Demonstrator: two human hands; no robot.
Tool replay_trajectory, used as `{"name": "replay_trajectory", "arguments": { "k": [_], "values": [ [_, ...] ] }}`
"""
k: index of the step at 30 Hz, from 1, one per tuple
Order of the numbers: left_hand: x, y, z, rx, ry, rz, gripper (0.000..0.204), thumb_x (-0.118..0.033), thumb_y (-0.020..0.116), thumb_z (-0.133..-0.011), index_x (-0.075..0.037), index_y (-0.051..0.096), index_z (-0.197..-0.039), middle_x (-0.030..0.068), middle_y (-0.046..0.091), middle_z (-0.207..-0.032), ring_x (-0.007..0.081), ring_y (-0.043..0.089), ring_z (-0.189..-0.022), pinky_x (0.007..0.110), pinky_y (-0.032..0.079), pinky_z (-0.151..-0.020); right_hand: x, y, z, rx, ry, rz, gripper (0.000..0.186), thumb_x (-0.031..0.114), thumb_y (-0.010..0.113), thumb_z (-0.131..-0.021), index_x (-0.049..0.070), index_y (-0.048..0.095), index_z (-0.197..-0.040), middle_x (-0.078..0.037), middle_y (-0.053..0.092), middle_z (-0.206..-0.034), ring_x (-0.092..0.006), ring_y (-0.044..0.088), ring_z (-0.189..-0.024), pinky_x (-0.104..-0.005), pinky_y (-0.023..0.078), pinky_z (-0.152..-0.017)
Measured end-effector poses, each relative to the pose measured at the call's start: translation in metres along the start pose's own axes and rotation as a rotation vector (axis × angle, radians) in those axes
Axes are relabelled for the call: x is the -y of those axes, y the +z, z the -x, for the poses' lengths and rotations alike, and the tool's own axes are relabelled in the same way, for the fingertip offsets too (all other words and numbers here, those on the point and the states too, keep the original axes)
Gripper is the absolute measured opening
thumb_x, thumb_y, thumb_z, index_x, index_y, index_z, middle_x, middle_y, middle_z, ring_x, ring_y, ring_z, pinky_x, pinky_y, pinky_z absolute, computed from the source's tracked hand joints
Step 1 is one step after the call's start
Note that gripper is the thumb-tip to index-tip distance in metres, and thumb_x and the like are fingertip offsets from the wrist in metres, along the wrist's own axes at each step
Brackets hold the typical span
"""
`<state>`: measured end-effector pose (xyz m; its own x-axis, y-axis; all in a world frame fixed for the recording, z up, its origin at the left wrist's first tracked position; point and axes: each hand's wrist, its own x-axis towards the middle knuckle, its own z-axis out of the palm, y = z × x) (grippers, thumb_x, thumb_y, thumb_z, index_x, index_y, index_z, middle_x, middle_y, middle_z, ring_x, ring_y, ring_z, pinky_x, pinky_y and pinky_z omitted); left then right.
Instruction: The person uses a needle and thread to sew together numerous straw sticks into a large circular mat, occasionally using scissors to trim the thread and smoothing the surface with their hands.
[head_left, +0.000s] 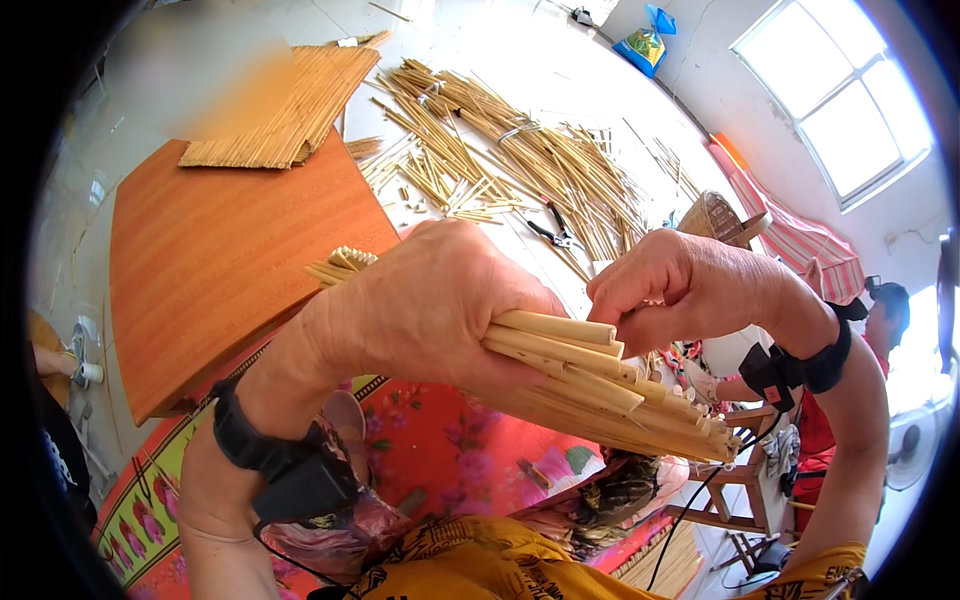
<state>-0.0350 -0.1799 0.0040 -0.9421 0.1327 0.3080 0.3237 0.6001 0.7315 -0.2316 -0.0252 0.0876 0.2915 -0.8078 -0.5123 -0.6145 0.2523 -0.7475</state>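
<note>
The left hand is closed firmly around a bundle of pale sticks, which sits in mid-air in front of the body, above a red floral covering with a green and yellow border. The cut ends fan out to the right of the grip, and the far ends show past the wrist on the other side. The right hand is just beside the upper cut ends with its fingers curled in; whether they pinch a stick cannot be told.

To the left stands a smooth orange-brown wooden counter, its grain plainly visible, with a slatted mat lying over its far edge. Beyond it, a pale, glossy floor carries a large heap of loose and tied sticks and, at its near side, dark-handled pliers. A wicker basket stands farther right, near a red-and-white striped cloth. A bright window is set in the pale wall, and a blue bag rests near its foot. At the right edge are a person in red and a fan.
</note>
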Motion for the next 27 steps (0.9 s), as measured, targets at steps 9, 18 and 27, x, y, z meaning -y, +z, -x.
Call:
{"name": "replay_trajectory", "arguments": {
  "k": [9,18,27],
  "values": [
    [0.002,0.001,0.001,0.01,-0.015,0.037,0.029,-0.009,0.081,-0.069,-0.016,0.079,-0.097,-0.004,0.073,-0.079,0.0183,0.069,-0.073,0.048,0.037,-0.109,-0.001,-0.003,0.001,0.009,-0.067,0.044,0.019,0.006,0.063,-0.095,0.003,0.076,-0.109,0.0,0.071,-0.087,-0.0056,0.061,-0.075,-0.0245,0.051,-0.068],
    [0.004,0.003,0.002,-0.016,0.03,0.008,0.031,-0.011,0.081,-0.07,-0.018,0.078,-0.099,-0.0047,0.072,-0.077,0.0185,0.069,-0.073,0.05,0.038,-0.109,0.0,-0.003,0.001,0.024,0.143,-0.006,0.018,0.012,0.063,-0.098,0.006,0.076,-0.109,0.003,0.068,-0.078,-0.0045,0.06,-0.07,-0.0225,0.052,-0.066],
    [0.002,0.003,0.002,-0.019,0.039,-0.036,0.032,-0.013,0.081,-0.068,-0.02,0.078,-0.099,-0.0044,0.07,-0.076,0.0193,0.067,-0.072,0.048,0.043,-0.1,-0.003,-0.004,0.002,-0.014,0.027,0.09,0.018,0.016,0.07,-0.095,0.002,0.075,-0.105,-0.002,0.075,-0.089,-0.0068,0.067,-0.08,-0.0253,0.054,-0.074]
  ]
}}
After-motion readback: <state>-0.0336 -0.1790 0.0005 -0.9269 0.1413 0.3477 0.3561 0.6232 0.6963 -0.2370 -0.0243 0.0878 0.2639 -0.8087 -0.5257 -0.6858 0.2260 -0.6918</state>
